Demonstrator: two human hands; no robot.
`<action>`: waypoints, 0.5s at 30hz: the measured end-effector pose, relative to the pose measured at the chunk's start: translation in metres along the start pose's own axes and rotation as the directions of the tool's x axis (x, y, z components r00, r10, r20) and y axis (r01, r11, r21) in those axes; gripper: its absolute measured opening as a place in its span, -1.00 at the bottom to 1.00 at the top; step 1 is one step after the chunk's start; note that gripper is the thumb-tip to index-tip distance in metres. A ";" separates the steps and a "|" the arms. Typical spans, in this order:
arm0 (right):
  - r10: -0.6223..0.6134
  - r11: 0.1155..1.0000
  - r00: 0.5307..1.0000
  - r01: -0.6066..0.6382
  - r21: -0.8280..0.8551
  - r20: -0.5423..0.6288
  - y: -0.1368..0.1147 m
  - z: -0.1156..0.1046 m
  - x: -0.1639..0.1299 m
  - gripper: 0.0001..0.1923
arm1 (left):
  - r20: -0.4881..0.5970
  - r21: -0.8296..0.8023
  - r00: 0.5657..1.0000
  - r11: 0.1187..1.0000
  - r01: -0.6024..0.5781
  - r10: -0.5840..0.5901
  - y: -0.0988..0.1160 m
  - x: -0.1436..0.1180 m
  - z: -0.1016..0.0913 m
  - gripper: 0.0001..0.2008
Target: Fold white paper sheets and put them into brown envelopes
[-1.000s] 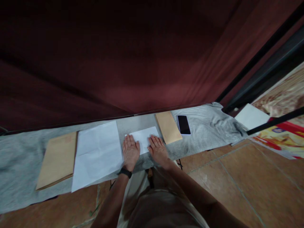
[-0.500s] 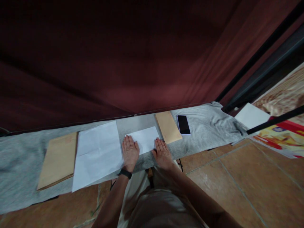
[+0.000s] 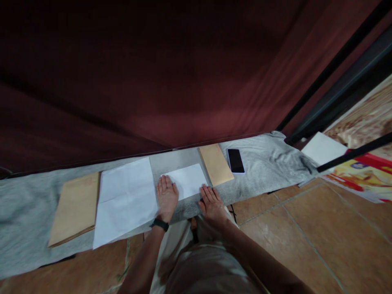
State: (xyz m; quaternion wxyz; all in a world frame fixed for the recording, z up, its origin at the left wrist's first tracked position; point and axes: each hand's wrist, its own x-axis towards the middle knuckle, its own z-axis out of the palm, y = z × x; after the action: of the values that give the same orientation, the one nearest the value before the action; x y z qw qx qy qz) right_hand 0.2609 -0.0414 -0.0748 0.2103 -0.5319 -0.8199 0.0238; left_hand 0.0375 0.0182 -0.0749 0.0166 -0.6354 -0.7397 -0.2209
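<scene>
Folded white paper flat on grey-clothed surface, pinned under left hand at 9 o'clock, right hand at 5 o'clock, both spread flat. Large white sheet further at 9; brown envelope, phone at 2.

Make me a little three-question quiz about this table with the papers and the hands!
1. True or false: the phone lies screen up on the grey cloth.
2. What does the left hand press on? A) the folded white paper B) the phone C) the small brown envelope
3. Fill in: the big white sheet lies between the folded white paper and the large brown ____.

Key
1. True
2. A
3. envelope
</scene>
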 end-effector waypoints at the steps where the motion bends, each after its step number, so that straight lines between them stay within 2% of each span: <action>1: 0.005 1.000 1.000 -0.005 -0.003 -0.001 0.000 0.000 0.000 -0.43 | 0.007 -0.002 1.000 1.000 -0.014 0.014 0.000 0.003 -0.001 -0.41; 7: 0.018 1.000 1.000 -0.018 -0.004 0.000 -0.001 0.001 0.000 -0.45 | 0.167 0.029 0.972 0.984 -0.174 0.167 0.007 0.035 -0.010 -0.44; 15: 0.021 1.000 1.000 -0.021 0.007 0.010 -0.003 -0.003 0.001 -0.45 | 0.309 0.127 0.935 0.966 -0.224 0.176 0.016 0.068 -0.026 -0.53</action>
State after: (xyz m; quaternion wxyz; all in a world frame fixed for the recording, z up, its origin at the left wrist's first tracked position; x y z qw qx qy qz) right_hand 0.2594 -0.0424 -0.0715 0.2081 -0.5395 -0.8152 0.0314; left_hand 0.0330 0.0736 -0.0256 -0.0206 -0.7301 -0.6803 -0.0608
